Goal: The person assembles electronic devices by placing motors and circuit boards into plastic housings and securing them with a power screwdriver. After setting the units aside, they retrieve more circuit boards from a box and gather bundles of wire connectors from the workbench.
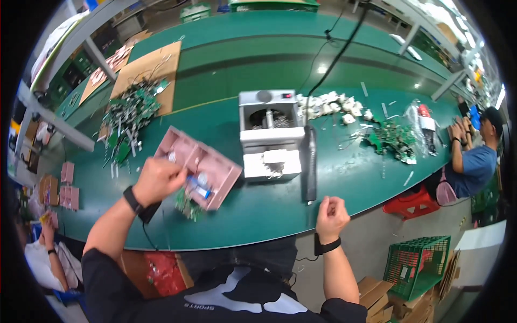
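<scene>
My left hand [160,180] is closed over the left front side of a pink divided box [218,167]; its fingertips are pinched together, and whatever lies between them cannot be made out. Inside the box a blue piece [199,187] and small pale parts lie in the compartments. My right hand [332,215] is curled closed by the table's front edge, with its fingers' contents hidden. Between and beyond the hands stands a grey box-shaped machine [272,134] with a round opening full of small metal parts. A black electric screwdriver [310,167] lies along its right side, tip toward me.
Green circuit boards [132,110] are heaped at the left on brown cardboard [171,67], more boards [393,137] at the right. White parts [336,102] lie behind the machine's right side. A black cable [339,51] hangs overhead. Co-workers sit at both sides; a green crate [417,266] stands at lower right.
</scene>
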Tool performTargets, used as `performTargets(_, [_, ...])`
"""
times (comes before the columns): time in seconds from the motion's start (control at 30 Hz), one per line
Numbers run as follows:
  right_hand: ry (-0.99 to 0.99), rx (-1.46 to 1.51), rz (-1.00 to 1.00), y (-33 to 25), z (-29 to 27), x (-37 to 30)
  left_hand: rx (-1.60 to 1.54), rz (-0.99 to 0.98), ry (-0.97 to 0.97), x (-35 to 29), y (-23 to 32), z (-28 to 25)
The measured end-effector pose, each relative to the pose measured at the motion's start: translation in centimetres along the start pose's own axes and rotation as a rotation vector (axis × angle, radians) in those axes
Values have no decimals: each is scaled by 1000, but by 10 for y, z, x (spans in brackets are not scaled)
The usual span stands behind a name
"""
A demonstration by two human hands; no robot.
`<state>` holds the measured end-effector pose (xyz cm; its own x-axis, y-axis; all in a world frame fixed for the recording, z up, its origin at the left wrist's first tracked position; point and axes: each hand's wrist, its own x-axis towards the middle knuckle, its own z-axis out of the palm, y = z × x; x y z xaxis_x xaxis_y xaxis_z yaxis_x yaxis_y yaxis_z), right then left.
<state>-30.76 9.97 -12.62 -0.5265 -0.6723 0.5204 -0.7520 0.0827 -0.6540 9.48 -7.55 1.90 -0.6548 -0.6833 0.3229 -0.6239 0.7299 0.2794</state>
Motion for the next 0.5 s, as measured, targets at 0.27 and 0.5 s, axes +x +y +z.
performTargets(0.27, [52,-53,-27,10,-2,1,66,-123,235,80,-75,17])
performTargets(0.5, [40,-80,-34,8,-7,0,141,-245,249,159,-119,43])
